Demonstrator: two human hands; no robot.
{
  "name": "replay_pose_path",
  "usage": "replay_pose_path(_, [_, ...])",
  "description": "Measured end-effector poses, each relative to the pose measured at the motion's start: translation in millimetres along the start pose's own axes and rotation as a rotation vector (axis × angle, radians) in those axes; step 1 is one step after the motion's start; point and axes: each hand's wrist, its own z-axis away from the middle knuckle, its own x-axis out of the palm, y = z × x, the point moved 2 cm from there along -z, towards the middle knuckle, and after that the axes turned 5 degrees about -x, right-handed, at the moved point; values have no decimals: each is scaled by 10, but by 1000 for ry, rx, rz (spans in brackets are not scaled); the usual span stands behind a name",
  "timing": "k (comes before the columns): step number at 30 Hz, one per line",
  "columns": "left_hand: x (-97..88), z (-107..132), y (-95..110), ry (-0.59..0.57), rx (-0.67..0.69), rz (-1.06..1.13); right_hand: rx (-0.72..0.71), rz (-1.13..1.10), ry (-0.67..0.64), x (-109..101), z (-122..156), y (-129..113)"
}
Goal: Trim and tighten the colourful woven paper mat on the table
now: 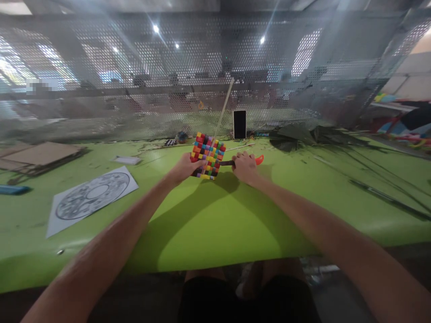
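My left hand (184, 168) grips the left edge of a small woven piece (209, 154) of many-coloured squares, its thumb lying across the front. From the top of the piece a long pale strip (223, 110) slants upward. My right hand (245, 168) is closed around a dark tool (226, 163) with an orange-red end (259, 159) showing past the fingers. The tool's dark tip reaches the right edge of the woven piece; whether it goes into the weave I cannot tell. Both hands are just above the green tabletop (208, 229).
A black-screened phone (239, 124) stands upright at the back. Dark leaves (296, 135) and long stems lie on the right. At left are a printed circular drawing (92, 197), cardboard sheets (40, 157) and a blue object (14, 189). A perforated metal screen (202, 63) rises behind.
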Motion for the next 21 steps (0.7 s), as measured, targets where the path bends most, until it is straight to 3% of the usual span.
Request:
replay_pose_path(12, [-44,9,36,-57,-59,69,-23,-69,-8,-4,-20,18])
replay_pose_path(21, [-141,-65,-117,-176,-127,79,-98,-117,-30,-9,0,-60])
